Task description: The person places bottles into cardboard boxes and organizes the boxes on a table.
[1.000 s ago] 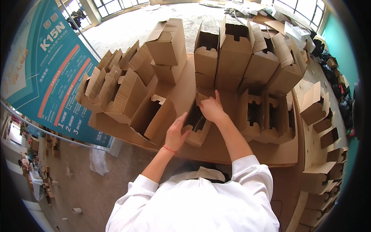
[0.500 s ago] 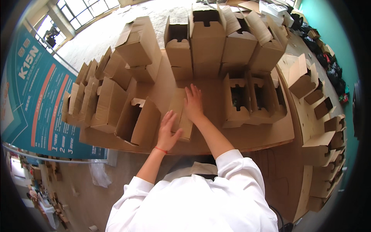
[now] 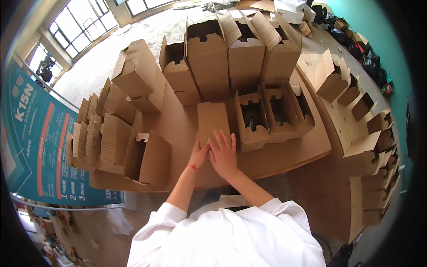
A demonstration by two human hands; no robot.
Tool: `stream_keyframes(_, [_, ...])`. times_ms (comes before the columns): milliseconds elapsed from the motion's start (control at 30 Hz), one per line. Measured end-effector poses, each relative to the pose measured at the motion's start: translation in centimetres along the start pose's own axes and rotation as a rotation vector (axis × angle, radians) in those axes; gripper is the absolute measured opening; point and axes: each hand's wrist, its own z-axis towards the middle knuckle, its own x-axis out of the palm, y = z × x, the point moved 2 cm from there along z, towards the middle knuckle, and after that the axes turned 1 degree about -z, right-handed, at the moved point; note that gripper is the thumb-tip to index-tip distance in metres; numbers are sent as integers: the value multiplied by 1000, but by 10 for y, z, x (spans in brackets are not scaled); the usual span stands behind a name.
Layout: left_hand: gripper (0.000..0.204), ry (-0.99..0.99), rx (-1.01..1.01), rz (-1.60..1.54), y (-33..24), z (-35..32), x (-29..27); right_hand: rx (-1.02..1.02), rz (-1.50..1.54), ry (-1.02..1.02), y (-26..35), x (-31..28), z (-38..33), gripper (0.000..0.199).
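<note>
A closed brown cardboard box [image 3: 213, 116] lies in front of me on the brown tabletop. My right hand [image 3: 223, 156] rests on the box's near part with its fingers spread. My left hand [image 3: 199, 154] is at the box's near left edge, fingers stretched out and thumb toward the right hand. The two hands nearly meet, and neither is wrapped round anything. Right of the box stands an open carton [image 3: 252, 122] with something dark green inside. To the left is another open carton [image 3: 153, 160], its flap raised.
Several cartons with raised flaps [image 3: 207, 58] stand along the far side. A closed carton is stacked at the far left [image 3: 138, 69], beside a row of opened cartons [image 3: 113, 138]. More cartons line a lower board [image 3: 331, 104] on the right. A teal banner [image 3: 40, 142] stands at left.
My view has shifted. Both hands have drawn together at the box's near end; the right hand has come back from its far part. The box now shows a broader face.
</note>
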Motion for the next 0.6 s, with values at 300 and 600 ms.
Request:
stream_keyframes(300, [68, -64, 82, 58, 31, 48, 26, 44, -70, 193, -35, 9, 7, 45])
stream_keyframes(600, [35, -590, 838, 766, -103, -138, -72, -11, 12, -81, -5, -3, 5, 64])
